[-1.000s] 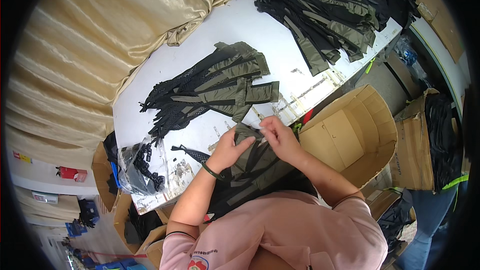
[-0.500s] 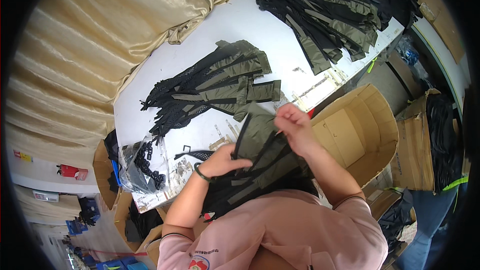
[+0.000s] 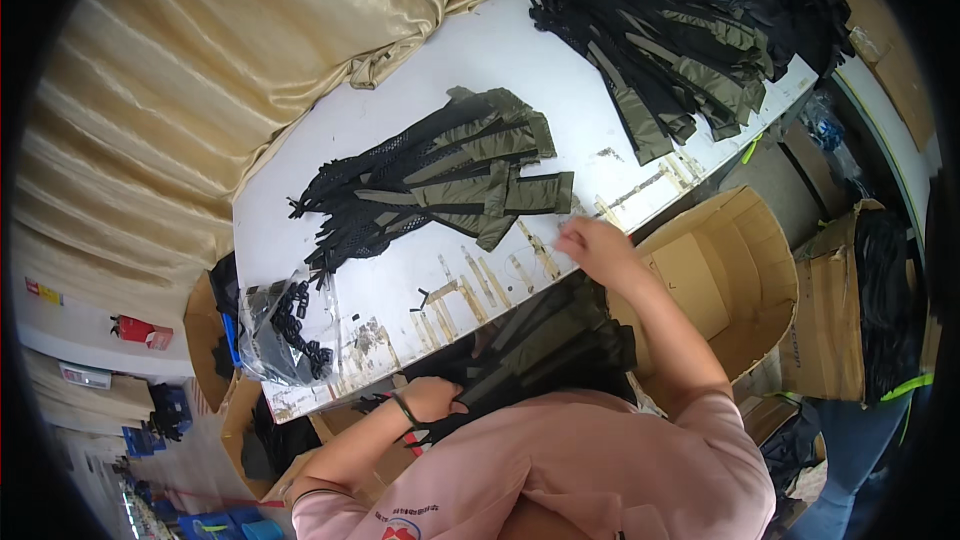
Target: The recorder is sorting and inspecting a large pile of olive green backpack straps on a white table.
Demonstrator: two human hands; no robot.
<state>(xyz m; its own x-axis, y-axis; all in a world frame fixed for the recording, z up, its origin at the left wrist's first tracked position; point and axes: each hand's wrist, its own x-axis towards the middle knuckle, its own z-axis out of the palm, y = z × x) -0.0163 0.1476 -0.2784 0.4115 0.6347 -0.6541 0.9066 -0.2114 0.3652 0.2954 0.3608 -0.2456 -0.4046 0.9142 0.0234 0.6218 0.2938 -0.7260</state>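
On my lap, below the table's front edge, lies a bundle of black and olive fabric pieces (image 3: 545, 355). My left hand (image 3: 435, 400), a dark bangle at its wrist, is closed over the left end of these pieces. My right hand (image 3: 598, 252) is raised at the table edge, its fingertips pinched together; whatever they hold is too small to make out. Beyond it on the table, a fanned pile of similar olive and black mesh pieces (image 3: 460, 175) has its strap ends toward the left.
A larger heap of black and olive pieces (image 3: 690, 50) covers the far right of the white table (image 3: 440, 55). A clear bag with black buckles (image 3: 300, 335) lies at the near left corner. An open cardboard box (image 3: 700, 290) stands at right, and a gold curtain (image 3: 190, 70) hangs behind.
My left hand has come down toward my lap with the olive and black fabric piece, baring the table edge. My right hand has moved off the fabric and stays raised, pinched.
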